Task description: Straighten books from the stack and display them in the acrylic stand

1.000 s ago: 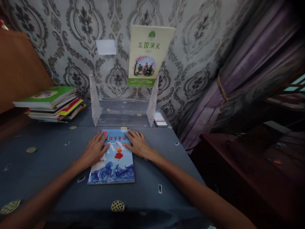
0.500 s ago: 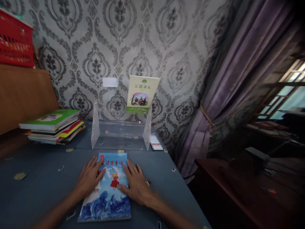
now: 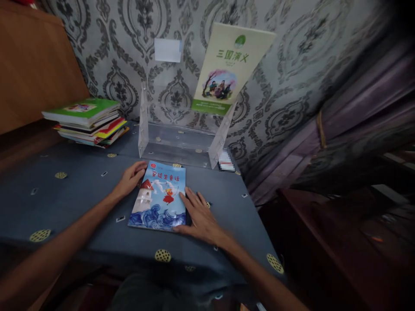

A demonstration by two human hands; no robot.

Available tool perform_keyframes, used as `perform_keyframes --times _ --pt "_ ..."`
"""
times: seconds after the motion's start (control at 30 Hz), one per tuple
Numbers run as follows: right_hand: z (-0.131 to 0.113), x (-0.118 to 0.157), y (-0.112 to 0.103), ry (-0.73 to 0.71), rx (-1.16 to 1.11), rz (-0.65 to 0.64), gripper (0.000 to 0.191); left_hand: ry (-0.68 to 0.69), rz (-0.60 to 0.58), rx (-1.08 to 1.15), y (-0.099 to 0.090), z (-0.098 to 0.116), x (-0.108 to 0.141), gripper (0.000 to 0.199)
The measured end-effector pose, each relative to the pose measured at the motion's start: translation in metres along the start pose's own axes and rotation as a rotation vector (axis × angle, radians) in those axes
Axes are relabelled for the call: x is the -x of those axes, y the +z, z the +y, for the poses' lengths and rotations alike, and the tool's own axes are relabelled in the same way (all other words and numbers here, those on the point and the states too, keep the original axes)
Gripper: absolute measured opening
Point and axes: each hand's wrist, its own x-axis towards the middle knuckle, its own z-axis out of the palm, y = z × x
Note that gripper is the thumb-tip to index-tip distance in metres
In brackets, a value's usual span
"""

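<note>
A blue children's book with a red-roofed tower, a small figure in red and dark blue waves on its cover lies face up on the cloth-covered table. At its upper left edge is my left hand, fingers a little bent and thumb apart, touching the side. My right hand rests along the right edge, fingers spread and the thumb at the lower right corner. Behind the book stands a clear acrylic rack. A pale green book is propped upright at the rack's right side.
A stack of books with a green one on top sits at the back left, beside a wooden cabinet. A white label shows above the rack's left part. Purple curtain and a dark red surface lie to the right.
My view has tilted down and come closer. My left hand has slid off the cover to the book's upper left edge. My right hand has shifted down along the right edge.
</note>
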Motion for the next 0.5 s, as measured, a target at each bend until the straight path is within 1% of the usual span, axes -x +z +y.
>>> perform_keyframes --times 0.07,0.13,0.17,0.23,0.3,0.33,0.5 --pt "0.004 0.000 0.002 -0.021 -0.006 0.011 0.112 -0.116 0.046 0.210 0.001 0.003 0.000 0.044" --pt "0.006 0.000 0.004 -0.032 -0.016 0.014 0.113 -0.256 0.054 0.372 0.003 0.007 0.002 0.040" --pt "0.007 0.000 0.004 -0.033 -0.021 0.012 0.115 -0.323 0.028 0.421 0.005 0.009 0.003 0.035" --pt "0.008 0.000 0.004 -0.030 -0.030 -0.002 0.118 -0.424 -0.070 0.480 0.007 0.014 0.005 0.023" --pt "0.009 0.000 0.002 -0.038 -0.049 -0.017 0.121 -0.458 -0.154 0.521 0.008 0.018 0.007 0.018" --pt "0.010 0.000 0.001 -0.045 -0.064 -0.023 0.122 -0.458 -0.170 0.536 0.008 0.019 0.008 0.019" --pt "0.015 0.003 -0.002 -0.072 -0.208 -0.019 0.129 -0.452 -0.155 0.576 0.009 0.022 0.012 0.024"
